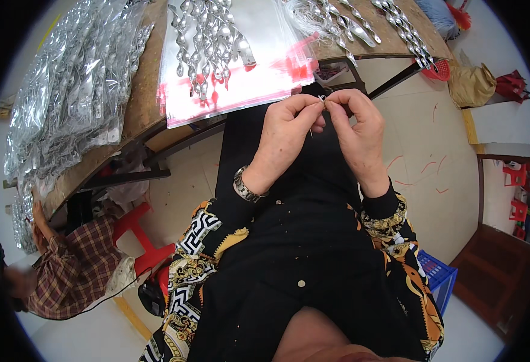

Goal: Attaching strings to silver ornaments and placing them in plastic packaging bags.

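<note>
Your left hand (286, 130) and right hand (357, 130) meet at upper centre of the frame, fingertips pinched together on a tiny silver piece (322, 98); it is too small to identify further. Both hands are clenched around it, just below the table edge, above your black-clothed lap. A metal wristwatch (245, 186) sits on your left wrist.

Directly above, a stack of clear plastic bags with red edging (259, 66) lies on the wooden table (144, 90), with twisted silver ornaments (207, 36) resting on top. More silver twists (392, 24) lie at upper right. At upper left, filled clear bags of silver pieces (72, 90) are heaped.

At right, a red basket (439, 70) and a brown bag (470, 84) stand on the pale tiled floor (434, 151). A blue crate (439, 273) sits lower right. At lower left, another person in a plaid shirt (72, 271) is beside a red stool (141, 232).
</note>
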A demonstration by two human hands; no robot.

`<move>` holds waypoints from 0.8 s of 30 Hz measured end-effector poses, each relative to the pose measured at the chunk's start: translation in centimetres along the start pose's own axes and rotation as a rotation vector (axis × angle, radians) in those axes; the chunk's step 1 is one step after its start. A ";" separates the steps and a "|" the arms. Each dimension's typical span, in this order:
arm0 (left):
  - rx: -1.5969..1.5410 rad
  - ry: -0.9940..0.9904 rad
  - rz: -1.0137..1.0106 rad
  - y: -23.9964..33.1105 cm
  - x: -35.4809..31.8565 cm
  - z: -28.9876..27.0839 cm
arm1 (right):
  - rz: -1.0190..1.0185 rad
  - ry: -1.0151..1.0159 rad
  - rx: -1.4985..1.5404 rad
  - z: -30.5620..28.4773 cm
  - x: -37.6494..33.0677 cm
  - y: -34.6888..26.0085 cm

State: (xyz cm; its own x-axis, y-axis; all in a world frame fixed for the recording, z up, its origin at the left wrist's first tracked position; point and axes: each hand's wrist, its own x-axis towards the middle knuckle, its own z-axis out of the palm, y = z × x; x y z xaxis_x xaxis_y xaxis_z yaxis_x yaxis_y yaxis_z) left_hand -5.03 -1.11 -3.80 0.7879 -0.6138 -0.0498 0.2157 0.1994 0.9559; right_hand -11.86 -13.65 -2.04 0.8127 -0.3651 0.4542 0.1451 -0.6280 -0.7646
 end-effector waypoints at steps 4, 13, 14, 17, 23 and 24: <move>0.033 -0.001 0.029 0.0 0.0 0.0 | 0.063 -0.014 0.067 0.1 0.0 0.2; 0.148 0.006 0.118 -0.1 -0.1 0.2 | 0.053 -0.028 0.050 -0.1 0.0 0.2; 0.157 0.016 0.128 -0.1 -0.2 0.3 | 0.053 -0.027 0.050 -0.1 0.0 0.2; 0.131 0.003 0.117 0.0 -0.2 0.5 | 0.050 -0.033 0.044 -0.2 0.1 0.4; 0.009 -0.066 0.034 0.1 -0.1 0.4 | 0.207 -0.101 0.266 -0.4 0.0 1.2; 0.010 -0.065 0.035 0.1 -0.1 0.4 | 0.257 -0.138 0.387 -0.5 0.1 1.4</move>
State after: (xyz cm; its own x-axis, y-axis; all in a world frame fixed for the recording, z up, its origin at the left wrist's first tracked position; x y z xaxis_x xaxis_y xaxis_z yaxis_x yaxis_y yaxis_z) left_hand -5.29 -1.33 -3.61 0.7555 -0.6551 0.0024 0.1827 0.2143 0.9595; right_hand -11.87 -14.87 -2.85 0.9132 -0.3640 0.1830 0.1075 -0.2178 -0.9700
